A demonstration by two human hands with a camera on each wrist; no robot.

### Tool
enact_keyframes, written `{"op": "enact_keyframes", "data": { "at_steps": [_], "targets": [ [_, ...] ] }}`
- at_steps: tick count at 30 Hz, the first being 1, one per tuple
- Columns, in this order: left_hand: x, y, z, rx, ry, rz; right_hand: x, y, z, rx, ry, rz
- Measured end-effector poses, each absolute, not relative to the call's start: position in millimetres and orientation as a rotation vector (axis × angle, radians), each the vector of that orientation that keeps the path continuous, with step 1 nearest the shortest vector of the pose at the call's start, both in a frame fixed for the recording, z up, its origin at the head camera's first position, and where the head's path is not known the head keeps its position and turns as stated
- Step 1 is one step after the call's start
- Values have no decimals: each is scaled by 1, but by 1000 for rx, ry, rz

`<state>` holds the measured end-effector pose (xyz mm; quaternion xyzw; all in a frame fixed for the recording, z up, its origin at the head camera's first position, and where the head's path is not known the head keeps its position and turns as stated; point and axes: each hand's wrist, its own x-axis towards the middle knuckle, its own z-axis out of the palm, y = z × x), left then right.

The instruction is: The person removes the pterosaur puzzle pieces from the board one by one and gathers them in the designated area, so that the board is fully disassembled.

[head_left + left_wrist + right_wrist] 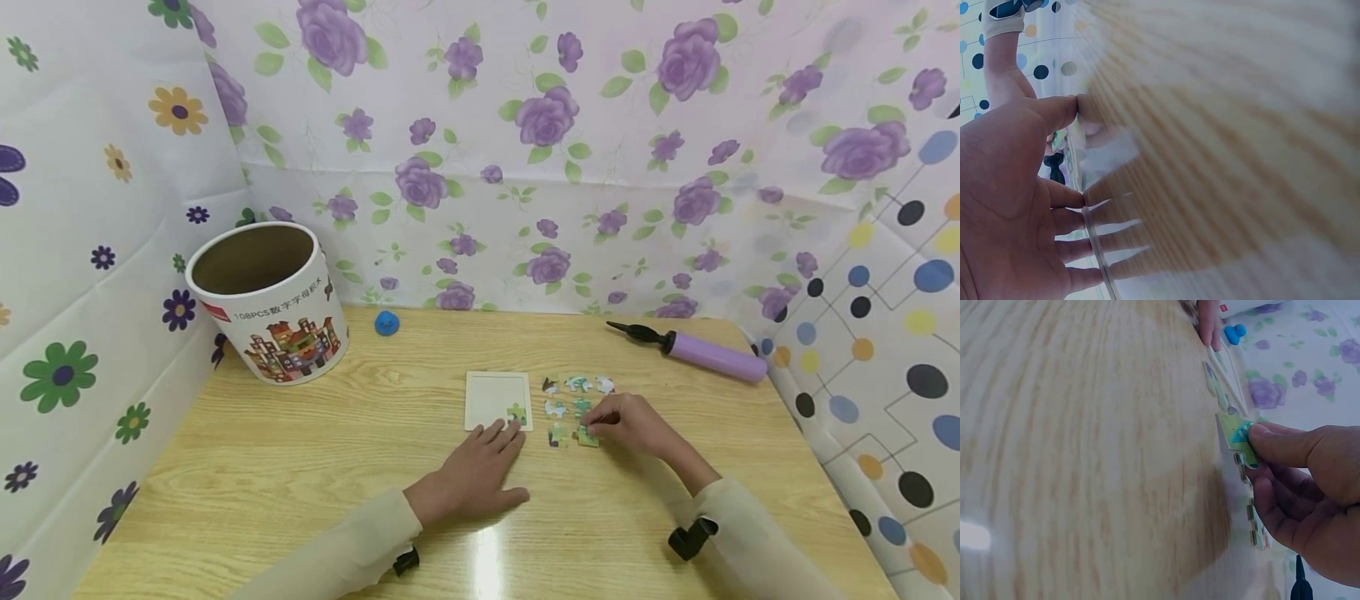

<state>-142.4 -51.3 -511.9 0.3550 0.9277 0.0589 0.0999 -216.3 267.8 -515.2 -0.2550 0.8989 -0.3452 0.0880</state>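
Observation:
A square, pale puzzle tray [489, 404] lies on the table with one green puzzle piece [516, 412] in its lower right corner. My left hand [480, 471] rests with spread fingers at the tray's front edge, its fingertips on the rim. To the right, my right hand [626, 423] pinches a green puzzle piece [1239, 439] between thumb and fingers, tilted up off the table in the right wrist view. Several loose puzzle pieces [556, 408] lie in rows between the tray and this hand. A green and yellow piece [557, 435] sits nearest the tray's right front corner.
A large white bucket [292, 333] with printed blocks stands at the back left. A small blue toy [386, 323] is beside it. At the back right lies a purple hand pump [716, 357] with a black nozzle. Flowered cloth [487, 242] hangs behind the wooden table [300, 450].

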Motion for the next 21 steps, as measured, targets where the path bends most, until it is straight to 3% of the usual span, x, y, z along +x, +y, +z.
{"op": "enact_keyframes", "data": {
  "at_steps": [21],
  "targets": [
    [-143, -51, -512, 1065, 2749, 135, -217, 258, -513, -805, 2728, -954]
  ]
}}
